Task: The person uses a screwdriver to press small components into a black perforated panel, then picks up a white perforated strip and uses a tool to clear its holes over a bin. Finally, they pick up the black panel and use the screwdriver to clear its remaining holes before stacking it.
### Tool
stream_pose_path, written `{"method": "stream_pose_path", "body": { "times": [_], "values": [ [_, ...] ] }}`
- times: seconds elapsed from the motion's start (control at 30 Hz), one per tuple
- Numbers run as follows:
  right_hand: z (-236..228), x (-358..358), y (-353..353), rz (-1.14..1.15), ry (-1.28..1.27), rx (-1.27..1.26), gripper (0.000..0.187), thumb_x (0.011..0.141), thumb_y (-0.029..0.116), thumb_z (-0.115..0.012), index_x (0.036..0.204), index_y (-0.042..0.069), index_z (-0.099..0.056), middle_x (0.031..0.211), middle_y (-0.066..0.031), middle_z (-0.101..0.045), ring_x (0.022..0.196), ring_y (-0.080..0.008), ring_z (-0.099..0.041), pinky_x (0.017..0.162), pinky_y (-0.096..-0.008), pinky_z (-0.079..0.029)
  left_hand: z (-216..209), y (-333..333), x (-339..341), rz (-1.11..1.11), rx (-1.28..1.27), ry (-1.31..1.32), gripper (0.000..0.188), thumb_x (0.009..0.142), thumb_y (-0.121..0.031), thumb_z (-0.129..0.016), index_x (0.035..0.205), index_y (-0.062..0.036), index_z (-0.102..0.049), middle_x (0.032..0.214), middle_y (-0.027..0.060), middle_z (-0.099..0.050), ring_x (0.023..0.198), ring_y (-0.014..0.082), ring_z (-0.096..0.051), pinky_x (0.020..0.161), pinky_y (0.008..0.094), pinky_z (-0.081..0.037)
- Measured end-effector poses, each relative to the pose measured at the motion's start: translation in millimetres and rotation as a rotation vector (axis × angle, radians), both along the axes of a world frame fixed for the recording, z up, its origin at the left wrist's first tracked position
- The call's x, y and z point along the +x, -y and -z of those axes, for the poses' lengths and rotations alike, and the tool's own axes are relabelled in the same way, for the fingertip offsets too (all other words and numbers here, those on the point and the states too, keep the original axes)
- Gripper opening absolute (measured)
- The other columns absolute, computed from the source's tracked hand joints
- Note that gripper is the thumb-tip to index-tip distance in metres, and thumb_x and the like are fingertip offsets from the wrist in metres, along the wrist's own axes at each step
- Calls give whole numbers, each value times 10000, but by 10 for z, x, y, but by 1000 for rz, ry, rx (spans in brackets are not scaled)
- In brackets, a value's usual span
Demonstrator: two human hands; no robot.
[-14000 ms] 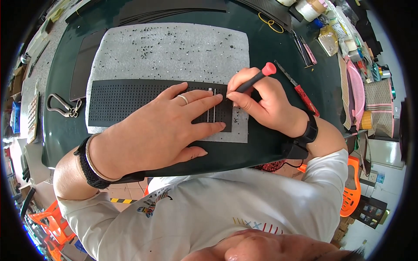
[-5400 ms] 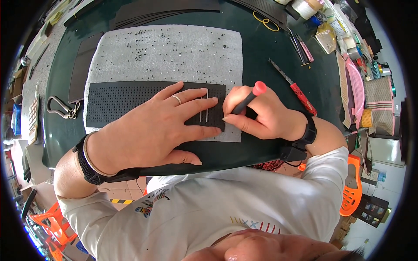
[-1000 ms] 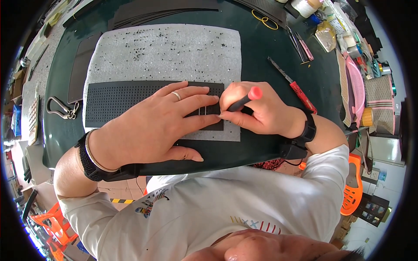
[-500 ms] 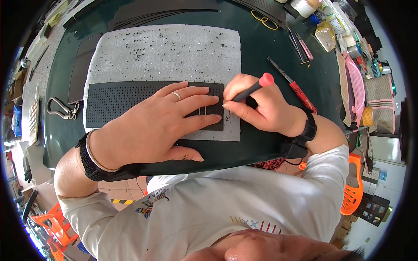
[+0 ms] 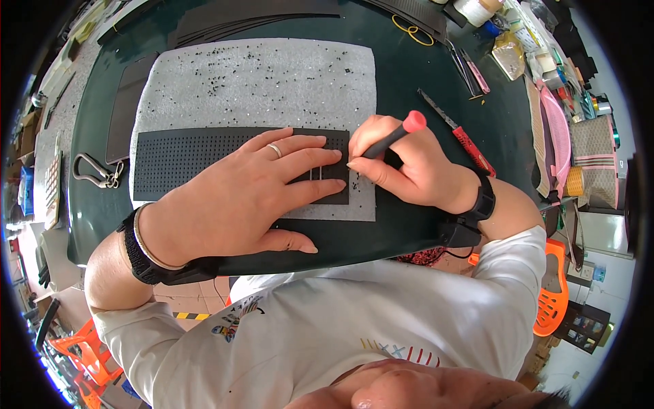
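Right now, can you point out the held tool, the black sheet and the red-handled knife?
Held tool (image 5: 387,141): head view, on its dark handle.
Black sheet (image 5: 191,157): head view, holed surface.
Red-handled knife (image 5: 468,144): head view, red handle.

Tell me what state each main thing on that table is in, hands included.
Left hand: spread flat over the black sheet
Right hand: closed around the red-ended tool
Red-ended tool: held tilted, tip hidden
Black sheet: perforated, flat, partly covered
Foam sheet: spread out, littered with dark bits
Red-handled tool: lying unheld
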State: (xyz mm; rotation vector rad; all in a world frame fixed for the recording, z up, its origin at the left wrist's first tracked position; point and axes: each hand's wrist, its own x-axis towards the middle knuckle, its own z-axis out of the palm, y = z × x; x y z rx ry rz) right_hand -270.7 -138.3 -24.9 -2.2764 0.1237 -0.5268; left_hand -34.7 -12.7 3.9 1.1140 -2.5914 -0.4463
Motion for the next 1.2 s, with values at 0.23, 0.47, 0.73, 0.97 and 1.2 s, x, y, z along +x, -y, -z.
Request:
{"method": "stream_pose_path", "body": {
  "times": [0.23,0.47,0.73,0.97,1.2],
  "values": [
    [-7,6,16,-44,-31,-16,163,883,0,-693,993,37,-578,912,-89,-643,782,-236,-637,675,-314,-506,-7,-6,-4,-6,-22,-17,622,805,-442,-727,1279,-68,-575,1356,145,-508,1311,342,-452,1131,484,-351],
    [17,3,20,6,28,9,170,881,-5,-693,998,32,-575,907,-83,-632,769,-235,-634,653,-317,-503,-13,7,1,9,49,16,667,824,-481,-704,1340,-89,-547,1433,156,-446,1357,375,-405,1139,536,-307],
    [41,6,26,11,32,-21,158,894,11,-689,1001,30,-574,919,-78,-632,749,-206,-614,628,-292,-486,-6,5,6,14,42,14,652,824,-483,-703,1321,-84,-563,1435,154,-453,1368,368,-398,1142,525,-308],
    [-19,24,8,33,-18,-33,142,902,21,-685,991,22,-575,915,-81,-630,708,-187,-595,617,-282,-470,-8,5,-2,12,48,19,652,824,-486,-701,1320,-86,-564,1432,150,-461,1370,363,-398,1144,525,-305],
    [0,33,36,51,-24,-46,121,911,33,-677,980,22,-578,913,-83,-627,684,-170,-581,608,-274,-460,-9,7,1,12,39,29,653,821,-489,-701,1318,-87,-564,1443,141,-456,1372,360,-397,1144,525,-304]
  ]
}}
